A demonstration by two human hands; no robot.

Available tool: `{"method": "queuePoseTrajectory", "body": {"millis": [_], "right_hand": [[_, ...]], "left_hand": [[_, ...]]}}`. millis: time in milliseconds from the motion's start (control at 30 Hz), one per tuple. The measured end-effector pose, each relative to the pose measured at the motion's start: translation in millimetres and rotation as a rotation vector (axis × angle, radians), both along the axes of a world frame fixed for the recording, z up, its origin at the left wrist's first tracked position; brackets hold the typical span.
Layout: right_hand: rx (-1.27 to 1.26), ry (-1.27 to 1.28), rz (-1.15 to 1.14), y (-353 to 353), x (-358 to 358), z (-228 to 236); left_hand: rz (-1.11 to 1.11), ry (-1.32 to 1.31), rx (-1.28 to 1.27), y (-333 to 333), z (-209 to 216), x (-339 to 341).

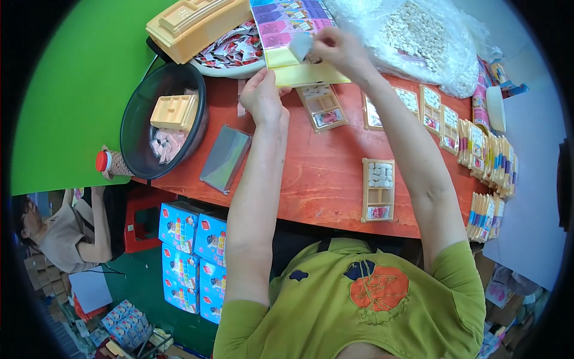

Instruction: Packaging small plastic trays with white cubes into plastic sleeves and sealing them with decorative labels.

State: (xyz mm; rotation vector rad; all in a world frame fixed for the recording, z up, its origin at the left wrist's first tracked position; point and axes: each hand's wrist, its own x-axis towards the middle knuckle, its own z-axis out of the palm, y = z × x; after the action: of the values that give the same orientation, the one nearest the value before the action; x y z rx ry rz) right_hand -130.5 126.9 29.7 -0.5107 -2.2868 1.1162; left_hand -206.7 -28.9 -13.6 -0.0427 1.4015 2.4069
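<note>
A sheet of colourful stickers (293,27), purple and pink above with bare yellow backing below, slants over the far side of the red table. My left hand (264,97) is closed on its lower left corner. Above the yellow part, my right hand (345,52) pinches a pale sticker (301,46), lifted and seen from its whitish back. Just under the sheet lies a tan compartment tray (327,110) with white pieces and a small red packet; the sheet partly covers it. Nearer me, another filled tray (378,190) lies on the table.
Left stand a black basin (127,134) with trays and pink packets, a grey flat case (226,158) and a red-lidded jar (110,163). A bag of white pieces (412,36) lies far right, stacked trays (490,158) at the right edge. Another person (78,230) sits left.
</note>
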Motion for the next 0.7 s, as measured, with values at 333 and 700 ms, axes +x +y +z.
{"method": "queuePoseTrajectory", "body": {"millis": [333,700], "right_hand": [[-0.479,0.593,-0.417,127,168,12],[0.662,0.346,-0.421,-57,216,49]], "left_hand": [[0.088,-0.062,0.085,18,7,8],[-0.214,0.395,0.048,-40,58,136]]}}
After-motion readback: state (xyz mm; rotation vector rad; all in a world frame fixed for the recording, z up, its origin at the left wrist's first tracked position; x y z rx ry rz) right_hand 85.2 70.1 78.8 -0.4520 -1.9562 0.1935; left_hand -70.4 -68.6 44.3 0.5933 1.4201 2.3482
